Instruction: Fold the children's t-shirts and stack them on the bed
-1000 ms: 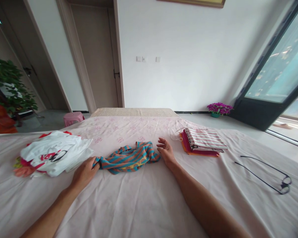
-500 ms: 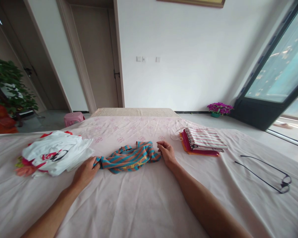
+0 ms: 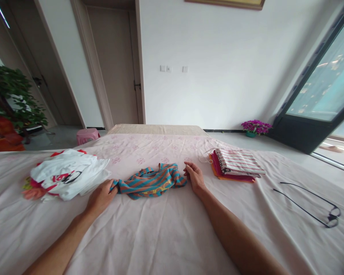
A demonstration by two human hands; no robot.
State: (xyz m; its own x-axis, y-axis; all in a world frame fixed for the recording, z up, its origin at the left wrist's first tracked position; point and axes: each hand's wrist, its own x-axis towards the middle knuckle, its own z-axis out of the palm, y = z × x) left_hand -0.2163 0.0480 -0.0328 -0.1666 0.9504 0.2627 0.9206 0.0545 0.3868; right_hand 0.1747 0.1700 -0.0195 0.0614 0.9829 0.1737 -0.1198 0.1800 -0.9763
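A blue-and-brown striped shirt (image 3: 149,183) with yellow lettering lies crumpled on the pale bed sheet (image 3: 149,236). The fingers of my left hand (image 3: 103,194) are closed on its left end. At the shirt's other end, my right hand (image 3: 194,176) hovers just beside the cloth, fingers loosely bent and apart, with nothing visible in them. Left of my left hand sits a heap of clothes (image 3: 70,177), white with a red and black print on top. Beyond my right hand lies a folded stack of clothes (image 3: 240,162), a red-striped white piece uppermost.
Black-framed glasses (image 3: 329,215) rest on the sheet at the right. Behind the bed are a pink stool (image 3: 87,136), a pot of purple flowers (image 3: 256,127) and a leafy plant (image 3: 11,91). A beige-covered surface (image 3: 157,130) adjoins the far edge.
The view has shifted slightly, moving the scene a little to the right in the picture. My left hand keeps its grip on the shirt; my right hand stays beside it.
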